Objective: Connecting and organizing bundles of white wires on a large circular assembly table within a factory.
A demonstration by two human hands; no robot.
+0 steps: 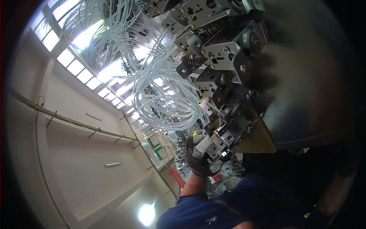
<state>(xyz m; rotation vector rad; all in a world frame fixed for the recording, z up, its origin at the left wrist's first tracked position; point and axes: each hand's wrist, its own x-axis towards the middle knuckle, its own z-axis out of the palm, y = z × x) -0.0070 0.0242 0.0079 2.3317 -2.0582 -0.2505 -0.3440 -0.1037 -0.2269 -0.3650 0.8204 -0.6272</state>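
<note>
One camera view only, from the head, and it is tilted far upward: most of it shows a pale wall, bright roof windows [82, 70] and a load carried high.

Head view: a stack of small metal units [217, 72], grey boxy housings with brass screws and round silver motor ends, runs from the top centre down to the middle right. From them hang bundles of thin white wires [164, 95], looping in loose coils to the left. The stack appears to rest on a dark tray [305, 87] with a brownish corner, though blur hides its edge.

A hand in a dark knit glove [200, 154], with pale tape around one finger, is closed against the lowest unit, fingers wrapped up around the housing's lower corner. It rises from a blue sleeve [206, 206] at the bottom. Given the tilted view, I cannot tell whether it is the left or the right hand, and the other hand is not visible at all.

Handling, as a judgement: the units look stiff and hard-edged, and many together should be heavy, so the load wants support from beneath the tray rather than by any single unit. Sheet-metal corners may be sharp, which suits the glove. The wires are soft and springy; they would snag or pull at their joints, so they are no place to hold. Loose stacking means units could slide if the tray tips.

On the wall, a thin pipe [68, 120] on brackets runs across it.
</note>
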